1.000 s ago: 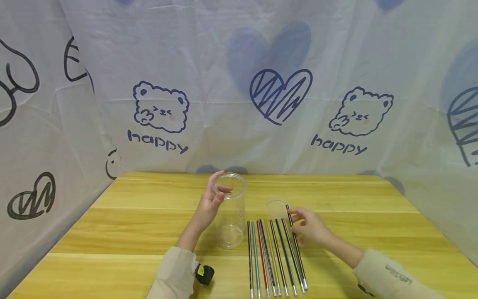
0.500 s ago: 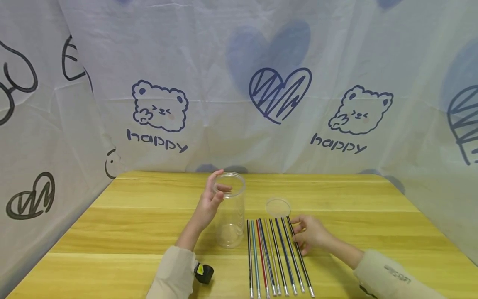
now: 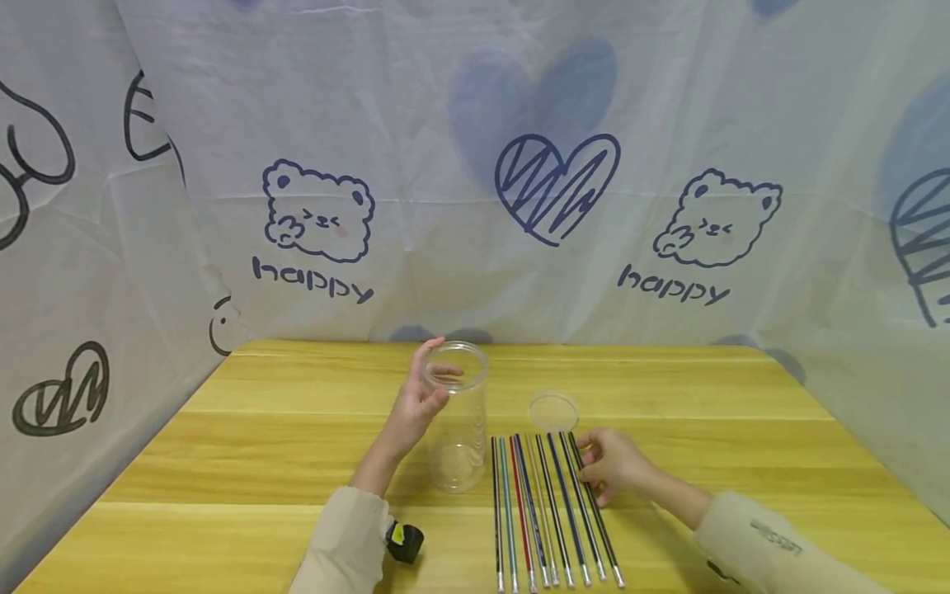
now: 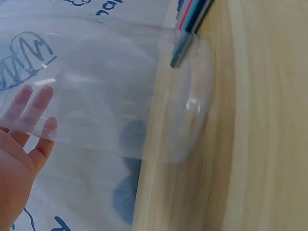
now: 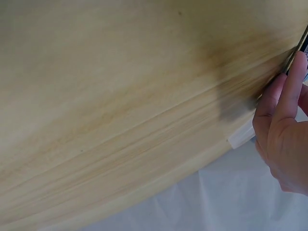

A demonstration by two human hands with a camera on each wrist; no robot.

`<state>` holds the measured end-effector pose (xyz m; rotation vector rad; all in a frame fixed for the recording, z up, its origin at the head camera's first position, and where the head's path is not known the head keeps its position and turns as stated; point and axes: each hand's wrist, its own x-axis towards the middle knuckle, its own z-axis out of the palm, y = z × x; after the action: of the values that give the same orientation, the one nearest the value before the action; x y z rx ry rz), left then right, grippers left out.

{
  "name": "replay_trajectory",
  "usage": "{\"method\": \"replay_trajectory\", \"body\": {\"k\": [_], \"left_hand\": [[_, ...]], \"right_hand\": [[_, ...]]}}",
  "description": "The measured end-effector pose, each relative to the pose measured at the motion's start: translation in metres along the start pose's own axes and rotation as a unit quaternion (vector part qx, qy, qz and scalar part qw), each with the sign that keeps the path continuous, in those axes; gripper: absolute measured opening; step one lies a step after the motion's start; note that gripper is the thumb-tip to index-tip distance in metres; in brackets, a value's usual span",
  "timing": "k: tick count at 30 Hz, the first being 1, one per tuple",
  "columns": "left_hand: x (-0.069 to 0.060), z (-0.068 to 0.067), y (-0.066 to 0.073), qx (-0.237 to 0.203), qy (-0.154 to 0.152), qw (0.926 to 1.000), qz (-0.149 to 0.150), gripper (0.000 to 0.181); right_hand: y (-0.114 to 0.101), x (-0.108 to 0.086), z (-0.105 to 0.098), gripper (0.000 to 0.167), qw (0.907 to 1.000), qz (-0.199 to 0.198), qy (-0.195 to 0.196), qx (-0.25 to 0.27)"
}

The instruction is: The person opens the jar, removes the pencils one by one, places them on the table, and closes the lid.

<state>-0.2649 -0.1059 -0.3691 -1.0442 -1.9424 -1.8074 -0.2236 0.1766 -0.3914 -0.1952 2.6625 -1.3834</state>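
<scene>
A tall clear plastic jar (image 3: 458,433) stands upright on the table, its mouth uncovered. My left hand (image 3: 408,417) holds it near the rim, fingers behind the wall and thumb at the front; the left wrist view shows the fingers (image 4: 41,103) through the plastic. To the jar's right lies a row of several pencils (image 3: 567,503), black, teal, red, blue and pale, eraser ends toward me. My right hand (image 3: 616,464) pinches the black pencil (image 3: 604,532) at the row's right end, near its far part. In the right wrist view, the hand (image 5: 286,139) hides much of this pencil.
A clear round lid (image 3: 552,411) lies flat beyond the pencils. The wood-grain table (image 3: 245,462) ends at a printed white cloth (image 3: 438,272) at the back and sides. A black strap device (image 3: 405,543) sits at my left wrist.
My right hand has brought the rightmost black pencil toward me, so its far end now lies level with the row. The left hand and jar have stayed in place.
</scene>
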Motion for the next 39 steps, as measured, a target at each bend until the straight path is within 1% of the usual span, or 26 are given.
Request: {"method": "replay_trajectory", "body": {"k": [1,4,8,12,15,17,21,23,25,28,31,39], "left_hand": [[0.000,0.000,0.001,0.007,0.000,1.0000,-0.003,0.091],[-0.001,0.002,0.013,0.034,-0.002,0.9994,-0.007,0.095],[-0.002,0.004,0.029,0.052,-0.008,0.9985,-0.016,0.097],[-0.003,0.003,0.031,0.047,-0.013,0.9982,-0.033,0.102],[-0.004,0.003,0.030,0.036,-0.017,0.9984,-0.040,0.104],[-0.004,0.002,0.029,0.028,-0.020,0.9987,-0.039,0.101],[-0.004,0.001,0.028,0.023,-0.026,0.9987,-0.036,0.089],[-0.004,0.001,0.028,0.024,-0.030,0.9985,-0.040,0.082],[-0.004,0.001,0.028,0.027,-0.032,0.9981,-0.045,0.078],[-0.004,0.001,0.029,0.036,-0.033,0.9974,-0.054,0.074],[-0.005,0.001,0.030,0.043,-0.032,0.9968,-0.059,0.072],[-0.005,0.001,0.033,0.039,-0.041,0.9962,-0.066,0.073]], "right_hand": [[0.000,0.000,0.000,0.038,1.0000,-0.002,0.000,-0.003],[0.001,0.001,0.001,0.035,1.0000,-0.002,0.001,-0.005],[0.001,0.001,0.001,0.034,1.0000,-0.003,0.000,-0.004],[0.002,0.001,-0.001,0.033,0.9996,-0.022,-0.018,0.005],[0.004,0.001,-0.004,0.035,0.9987,-0.036,-0.033,0.013],[0.004,0.002,-0.007,0.036,0.9986,-0.039,-0.034,0.011],[0.004,0.006,-0.012,0.035,0.9985,-0.052,-0.013,-0.014],[0.004,0.009,-0.015,0.032,0.9972,-0.067,-0.001,-0.031],[0.004,0.011,-0.017,0.030,0.9944,-0.091,0.007,-0.054],[0.003,0.015,-0.019,0.026,0.9878,-0.122,0.023,-0.094],[0.002,0.019,-0.021,0.025,0.9819,-0.140,0.032,-0.123],[0.005,0.034,-0.020,0.026,0.9812,-0.130,0.037,-0.138]]}}
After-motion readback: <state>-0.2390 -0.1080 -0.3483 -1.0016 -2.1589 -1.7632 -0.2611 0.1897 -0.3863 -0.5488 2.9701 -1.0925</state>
